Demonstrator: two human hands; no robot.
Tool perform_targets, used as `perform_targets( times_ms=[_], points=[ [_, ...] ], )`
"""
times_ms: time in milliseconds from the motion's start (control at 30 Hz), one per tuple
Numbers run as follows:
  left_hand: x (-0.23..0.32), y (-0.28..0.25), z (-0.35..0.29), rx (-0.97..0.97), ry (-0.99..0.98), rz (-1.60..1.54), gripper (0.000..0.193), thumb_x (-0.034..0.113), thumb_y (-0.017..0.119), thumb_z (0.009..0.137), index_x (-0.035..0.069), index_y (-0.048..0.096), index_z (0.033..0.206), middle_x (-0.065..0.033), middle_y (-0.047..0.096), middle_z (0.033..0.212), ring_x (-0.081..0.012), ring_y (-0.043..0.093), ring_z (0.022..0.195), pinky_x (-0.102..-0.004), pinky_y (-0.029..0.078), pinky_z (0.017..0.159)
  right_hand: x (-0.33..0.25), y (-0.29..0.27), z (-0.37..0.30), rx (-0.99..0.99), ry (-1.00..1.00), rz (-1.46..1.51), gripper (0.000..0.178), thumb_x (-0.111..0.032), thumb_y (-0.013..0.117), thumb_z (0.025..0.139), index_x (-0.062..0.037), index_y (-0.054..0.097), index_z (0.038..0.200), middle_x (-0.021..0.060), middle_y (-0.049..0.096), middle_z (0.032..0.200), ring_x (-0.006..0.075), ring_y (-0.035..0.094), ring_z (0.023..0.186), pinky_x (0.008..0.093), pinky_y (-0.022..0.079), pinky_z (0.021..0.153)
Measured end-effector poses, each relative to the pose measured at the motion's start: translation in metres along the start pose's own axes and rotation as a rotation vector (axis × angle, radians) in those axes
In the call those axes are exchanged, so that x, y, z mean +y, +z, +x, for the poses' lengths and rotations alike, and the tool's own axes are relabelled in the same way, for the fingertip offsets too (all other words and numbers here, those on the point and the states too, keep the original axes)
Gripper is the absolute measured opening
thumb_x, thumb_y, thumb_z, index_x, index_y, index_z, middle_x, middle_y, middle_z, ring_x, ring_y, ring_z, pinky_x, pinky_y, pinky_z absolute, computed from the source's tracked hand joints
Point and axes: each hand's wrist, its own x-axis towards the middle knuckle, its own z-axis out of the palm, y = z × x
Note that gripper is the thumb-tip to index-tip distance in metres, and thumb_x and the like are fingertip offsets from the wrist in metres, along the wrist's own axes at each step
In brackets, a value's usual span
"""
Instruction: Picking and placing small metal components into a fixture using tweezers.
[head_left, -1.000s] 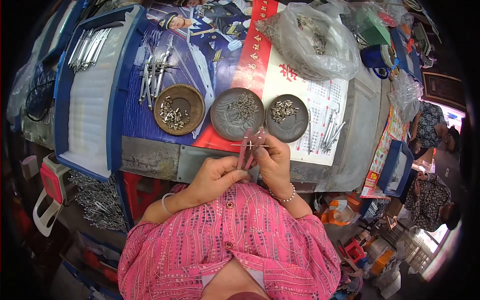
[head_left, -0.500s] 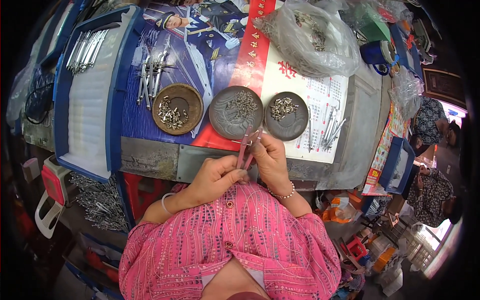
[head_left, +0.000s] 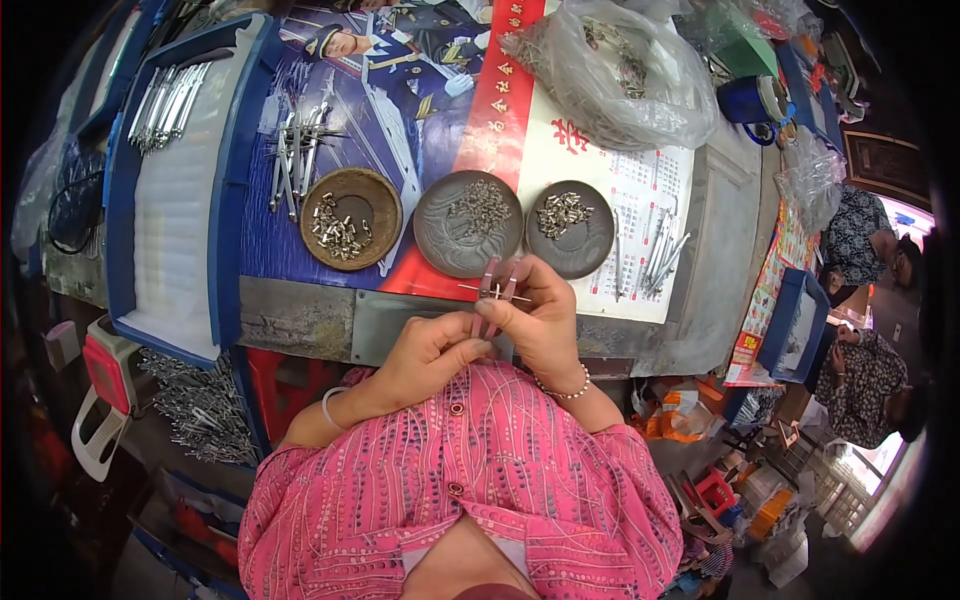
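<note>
Just in front of my chest, my left hand point(head_left: 438, 352) is closed round the lower end of a pink two-pronged tool point(head_left: 490, 272). Across its two upright prongs lies a thin metal rod point(head_left: 505, 294). My right hand point(head_left: 540, 320) is closed on the same tool from the right, its thumb against the prongs just below the rod. The right fingertips behind the tool are partly hidden. Beyond the hands stand a grey dish point(head_left: 425, 235) of tiny metal parts, a smaller grey dish point(head_left: 590, 262) of short metal pieces, and a brown bowl point(head_left: 312, 205) of similar pieces.
Slim metal rods point(head_left: 663, 255) lie on the right, others point(head_left: 300, 150) behind the brown bowl. A blue tray point(head_left: 228, 200) stands left, a clear plastic bag point(head_left: 560, 70) of parts at the back. A blue mug point(head_left: 745, 103) is far right. Two people point(head_left: 860, 390) are beyond the table.
My right thumb has come round to the front of the prongs, below the rod. The rod now shows more plainly across the tool. My left hand has kept its grip.
</note>
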Motion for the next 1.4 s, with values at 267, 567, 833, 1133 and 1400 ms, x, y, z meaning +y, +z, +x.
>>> perform_targets(
  times_ms=[267, 567, 833, 1133, 1400],
  points=[
    [0.007, 0.003, -0.001, 0.01, -0.076, -0.106, 0.014, 0.008, 0.053, 0.086, -0.003, 0.058, 0.094, -0.0074, 0.066, 0.077, -0.0106, 0.062, 0.072, -0.0242, 0.049, 0.066, -0.002, -0.004, 0.001, 0.005, 0.013, 0.01, 0.022, -0.002, 0.068, 0.074, -0.0015, 0.053, 0.09, 0.002, 0.058, 0.083, 0.0052, 0.053, 0.072, 0.0187, 0.045, 0.062],
    [0.003, 0.001, 0.0, -0.032, -0.072, -0.078, 0.014, 0.009, 0.052, 0.087, -0.003, 0.057, 0.091, -0.0073, 0.065, 0.076, -0.0102, 0.062, 0.071, -0.0242, 0.049, 0.065, -0.004, 0.001, 0.003, -0.046, -0.021, -0.068, 0.015, -0.012, 0.061, 0.083, -0.0016, 0.054, 0.091, -0.0011, 0.055, 0.082, 0.0047, 0.05, 0.072, 0.0194, 0.042, 0.064],
    [0.006, 0.001, 0.0, -0.018, -0.074, -0.052, 0.014, 0.008, 0.053, 0.087, -0.003, 0.056, 0.093, -0.0078, 0.065, 0.076, -0.0105, 0.062, 0.071, -0.0238, 0.049, 0.065, -0.003, -0.002, 0.002, -0.061, 0.025, 0.0, 0.017, -0.013, 0.061, 0.083, -0.0017, 0.055, 0.094, -0.001, 0.055, 0.085, 0.0054, 0.05, 0.077, 0.0201, 0.042, 0.067],
    [0.003, 0.002, -0.002, -0.004, -0.059, -0.032, 0.014, 0.009, 0.054, 0.086, -0.004, 0.056, 0.091, -0.0079, 0.065, 0.074, -0.01, 0.062, 0.069, -0.0233, 0.048, 0.063, -0.006, -0.001, 0.002, -0.059, 0.022, 0.036, 0.017, -0.012, 0.061, 0.082, -0.002, 0.055, 0.095, -0.0003, 0.057, 0.087, 0.0056, 0.051, 0.079, 0.0204, 0.042, 0.069],
    [0.004, 0.002, -0.001, -0.003, -0.07, -0.042, 0.014, 0.009, 0.053, 0.086, -0.004, 0.056, 0.091, -0.008, 0.065, 0.074, -0.0099, 0.062, 0.069, -0.0235, 0.049, 0.063, 0.0, -0.004, 0.005, -0.096, 0.009, -0.01, 0.022, -0.016, 0.062, 0.082, -0.0016, 0.054, 0.097, -0.0009, 0.055, 0.085, 0.0055, 0.049, 0.076, 0.0195, 0.041, 0.069]
  ],
)
